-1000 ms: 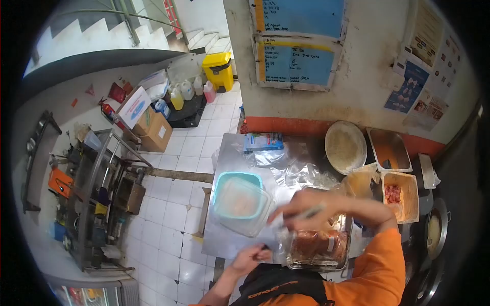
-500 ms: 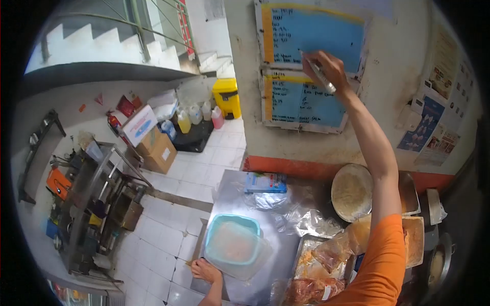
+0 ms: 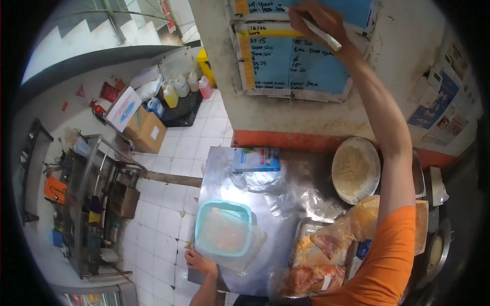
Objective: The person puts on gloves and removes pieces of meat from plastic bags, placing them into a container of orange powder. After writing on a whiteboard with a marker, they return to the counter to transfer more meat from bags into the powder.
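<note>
My right hand (image 3: 324, 21) is raised to the wall, closed around a white marker (image 3: 322, 34). It is at the bottom line of writing on the upper blue board (image 3: 337, 11), whose top is cut off by the frame. The lower blue board (image 3: 296, 64), with handwritten figures under a yellow strip, hangs just below. My left hand (image 3: 201, 262) rests at the left edge of the metal table (image 3: 245, 278), its fingers curled over that edge. Beside it stands a turquoise basin (image 3: 224, 204), with a translucent sheet or lid (image 3: 255, 250) partly over it.
A blue box (image 3: 256, 159) and clear plastic bags (image 3: 319, 204) lie on the table. Bagged reddish meat (image 3: 311, 280) sits on a metal tray by my right arm. A round floury pan (image 3: 356, 171) leans near the wall. Metal shelving (image 3: 97, 204) stands left.
The view has tilted lower, so the boards sit higher in the frame. My right hand stays at the upper board with the marker, slightly further along the line. My left hand remains at the table edge.
</note>
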The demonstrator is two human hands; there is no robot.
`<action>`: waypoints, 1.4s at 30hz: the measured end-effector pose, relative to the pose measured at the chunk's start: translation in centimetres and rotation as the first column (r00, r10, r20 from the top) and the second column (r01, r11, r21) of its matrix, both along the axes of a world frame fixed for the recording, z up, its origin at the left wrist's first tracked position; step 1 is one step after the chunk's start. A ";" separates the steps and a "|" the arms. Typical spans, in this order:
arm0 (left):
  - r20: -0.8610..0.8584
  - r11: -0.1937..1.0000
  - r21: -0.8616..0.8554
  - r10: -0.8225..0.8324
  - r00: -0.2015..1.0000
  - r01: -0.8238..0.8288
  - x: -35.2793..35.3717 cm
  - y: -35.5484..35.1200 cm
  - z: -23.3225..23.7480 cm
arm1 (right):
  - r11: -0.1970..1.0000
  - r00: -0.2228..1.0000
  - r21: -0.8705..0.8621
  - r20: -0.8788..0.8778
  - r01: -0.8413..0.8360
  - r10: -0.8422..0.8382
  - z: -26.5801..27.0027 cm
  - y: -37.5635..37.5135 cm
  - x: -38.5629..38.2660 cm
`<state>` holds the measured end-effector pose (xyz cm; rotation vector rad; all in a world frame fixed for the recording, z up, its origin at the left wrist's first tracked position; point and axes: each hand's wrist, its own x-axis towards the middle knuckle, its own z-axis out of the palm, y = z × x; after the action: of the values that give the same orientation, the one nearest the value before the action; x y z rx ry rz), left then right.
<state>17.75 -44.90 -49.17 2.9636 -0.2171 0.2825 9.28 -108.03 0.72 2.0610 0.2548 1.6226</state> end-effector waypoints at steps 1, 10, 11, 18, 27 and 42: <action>0.000 1.000 0.001 -0.007 1.000 0.007 0.0 0.2 -0.3 | 1.000 1.000 0.013 -0.008 -0.011 0.011 0.0 0.2 0.0; 0.019 1.000 0.015 0.015 1.000 -0.016 -0.5 -0.8 1.1 | 0.998 1.000 0.058 0.020 0.003 -0.004 -0.3 0.4 0.2; 0.046 0.999 0.036 0.012 0.999 -0.014 -0.6 -0.9 0.9 | 0.998 0.999 0.060 0.042 -0.006 0.004 -0.3 0.5 0.2; -0.068 0.998 -0.030 0.056 0.996 -0.058 0.2 -0.1 -0.1 | 0.975 0.996 0.211 0.038 0.072 -0.082 -0.8 -0.2 0.3; -0.044 1.000 -0.004 0.008 0.999 -0.008 -0.8 -1.0 1.8 | 0.988 0.995 0.148 0.093 0.031 -0.045 -0.9 -0.5 0.2; -0.079 0.999 -0.033 0.017 0.997 -0.020 -0.5 -0.7 1.7 | 0.978 0.989 0.199 0.142 -0.066 0.038 -0.5 0.3 -0.2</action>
<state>17.28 -45.62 -47.50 2.9377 -0.1734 0.1692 9.07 -107.68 0.24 2.0924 0.0990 1.8826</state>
